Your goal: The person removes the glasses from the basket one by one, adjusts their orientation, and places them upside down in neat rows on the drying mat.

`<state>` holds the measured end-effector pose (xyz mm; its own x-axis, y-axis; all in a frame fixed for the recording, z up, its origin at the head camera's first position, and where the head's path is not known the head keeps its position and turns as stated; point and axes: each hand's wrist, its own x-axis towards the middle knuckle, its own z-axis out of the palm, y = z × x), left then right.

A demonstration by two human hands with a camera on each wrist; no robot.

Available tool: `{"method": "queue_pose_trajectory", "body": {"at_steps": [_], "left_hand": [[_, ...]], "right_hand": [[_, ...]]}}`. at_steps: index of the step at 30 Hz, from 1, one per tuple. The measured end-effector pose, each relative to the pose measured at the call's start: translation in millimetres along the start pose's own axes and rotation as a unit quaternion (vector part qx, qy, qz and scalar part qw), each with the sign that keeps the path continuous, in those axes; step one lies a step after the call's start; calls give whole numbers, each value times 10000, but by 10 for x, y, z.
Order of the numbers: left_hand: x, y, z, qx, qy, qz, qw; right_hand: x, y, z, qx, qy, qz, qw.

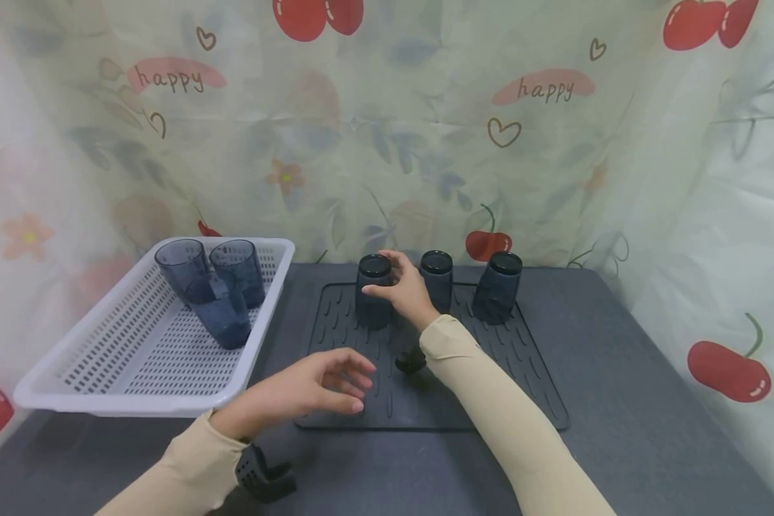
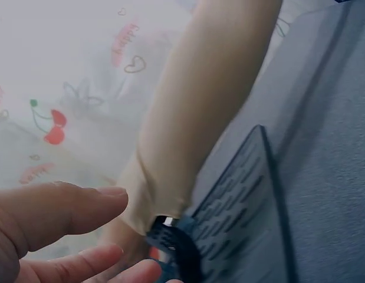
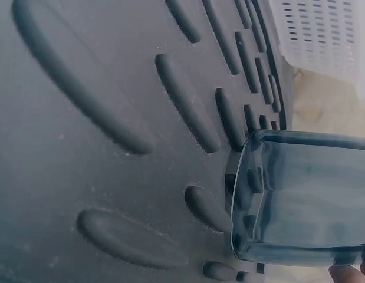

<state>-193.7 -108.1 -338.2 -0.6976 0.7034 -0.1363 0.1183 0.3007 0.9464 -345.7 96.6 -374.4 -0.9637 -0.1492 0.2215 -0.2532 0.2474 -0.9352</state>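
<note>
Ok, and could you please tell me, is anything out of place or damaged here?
One small thing: in the white basket, the front glass slants sideways, while the three glasses on the mat stand upside down in a row. I see no spill or damage.

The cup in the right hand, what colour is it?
See-through greyish blue; the cup shows best in the right wrist view.
</note>
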Motion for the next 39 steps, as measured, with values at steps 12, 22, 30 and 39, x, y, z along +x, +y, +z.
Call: {"method": "queue_pose_trajectory", "body": {"at_steps": [12, 22, 30, 39], "left_hand": [[-141, 331, -280, 510, 373, 493, 9968], [-238, 654, -498, 694, 1372, 533, 9867], [-336, 879, -721, 828, 2133, 334, 9729], [-407, 859, -930, 928, 2801, 434, 9545]], "right_hand": [[-6, -24, 3, -13, -7, 27, 10000], [-1, -21, 1, -23, 10, 48, 10000], [-4, 4, -4, 43, -66, 41, 10000], [-9, 18, -12, 140, -65, 12, 9999]]}}
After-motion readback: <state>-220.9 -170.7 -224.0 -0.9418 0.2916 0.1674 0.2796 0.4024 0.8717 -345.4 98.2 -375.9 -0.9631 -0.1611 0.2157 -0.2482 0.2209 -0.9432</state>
